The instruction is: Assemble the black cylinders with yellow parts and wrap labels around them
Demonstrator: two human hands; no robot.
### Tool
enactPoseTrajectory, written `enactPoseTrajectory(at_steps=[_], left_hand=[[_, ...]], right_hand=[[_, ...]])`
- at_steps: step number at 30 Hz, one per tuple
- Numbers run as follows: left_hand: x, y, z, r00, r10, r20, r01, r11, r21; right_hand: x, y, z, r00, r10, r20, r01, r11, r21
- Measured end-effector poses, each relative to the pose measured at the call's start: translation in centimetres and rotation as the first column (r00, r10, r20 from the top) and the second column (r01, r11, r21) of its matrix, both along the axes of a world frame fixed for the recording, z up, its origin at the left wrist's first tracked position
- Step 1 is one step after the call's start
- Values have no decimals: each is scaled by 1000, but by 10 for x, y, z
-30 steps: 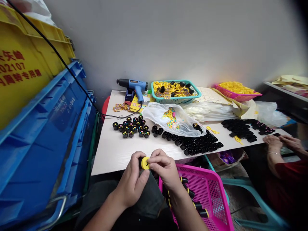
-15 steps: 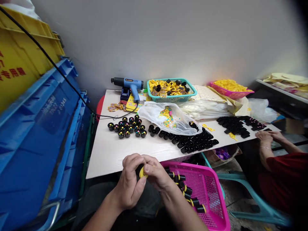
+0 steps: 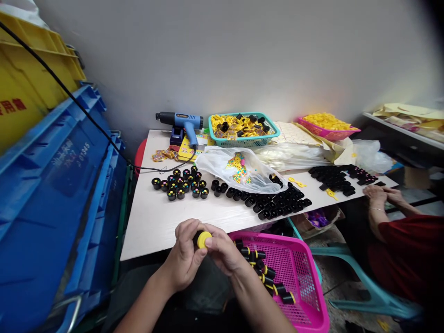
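Observation:
Between my hands, over the table's front edge, is a small black cylinder with a yellow cap (image 3: pixel 204 240). The fingers of my left hand (image 3: pixel 184 256) wrap round its black body. My right hand (image 3: pixel 225 252) grips it from the other side, its thumb against the yellow end. Below my right forearm, a pink basket (image 3: pixel 305 273) holds several black cylinders with yellow ends (image 3: pixel 268 272). On the table ahead stand several black cups (image 3: pixel 180 193) with coloured beads in them. Farther right are rows of plain black cylinders (image 3: pixel 274 203).
A white bag of coloured beads (image 3: pixel 256 173) lies mid-table. Behind it stands a teal basket (image 3: pixel 244 140) of yellow and black parts. A blue heat gun (image 3: pixel 189 125) rests at the back left. Blue crates (image 3: pixel 52 194) border the left; another person's hands (image 3: pixel 378 199) are at right.
The capped cylinder has turned in my hands, so its flat yellow end now faces me; before, the yellow part looked edge-on and looped. My view has shifted slightly.

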State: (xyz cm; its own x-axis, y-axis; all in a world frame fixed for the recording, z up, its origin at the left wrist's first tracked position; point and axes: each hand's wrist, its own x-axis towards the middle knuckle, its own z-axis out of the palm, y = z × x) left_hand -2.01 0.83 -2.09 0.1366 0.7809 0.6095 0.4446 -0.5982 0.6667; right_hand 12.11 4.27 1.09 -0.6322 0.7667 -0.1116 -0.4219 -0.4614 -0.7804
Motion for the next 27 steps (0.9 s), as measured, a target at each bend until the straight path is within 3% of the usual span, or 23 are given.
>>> enactPoseTrajectory(at_steps=[3,5,7,9,10,12,14,15,17,19,21,22,24,27], left_hand=[[4,0,-1,997,53,-58,-50,998,43],[7,0,2,994,13,-111,-9,999,35],[7,5,4,986,-40,-161,40,999,-1],[0,16,2,986,46,-163,-52,998,-32],[-7,24,-1,977,159,-142,-168,984,-53],[-25,44,-10,886,450,-112,-463,874,-148],[-43,65,-21,760,618,-199,-648,700,-302],[-51,75,-25,734,639,-229,-676,657,-333],[-61,91,-31,712,649,-267,-698,614,-369],[-63,101,-34,707,652,-276,-702,597,-388],[-62,106,-34,692,663,-286,-713,569,-409],[-61,107,-33,685,669,-289,-719,556,-417],[-59,108,-29,670,682,-293,-730,535,-426],[-60,102,-22,652,698,-296,-743,510,-434]], right_hand=[[-7,-1,-1,999,-31,14,31,999,-12],[-1,-2,-4,996,-66,53,64,997,42],[20,-3,-6,978,-165,131,147,980,135],[58,-6,-4,910,-302,282,234,939,250],[81,-8,-2,836,-381,395,252,906,340],[130,-9,4,586,-406,702,62,885,461],[168,-5,13,304,-336,892,-153,906,394],[179,1,18,230,-329,916,-215,901,377],[184,26,31,233,-405,884,-250,853,458],[170,68,44,280,-569,773,-197,754,626],[146,121,54,176,-707,685,-210,653,728],[133,149,57,133,-699,703,-280,654,703],[109,200,58,125,-675,727,-327,664,672],[83,253,50,96,-672,735,-342,671,658]])
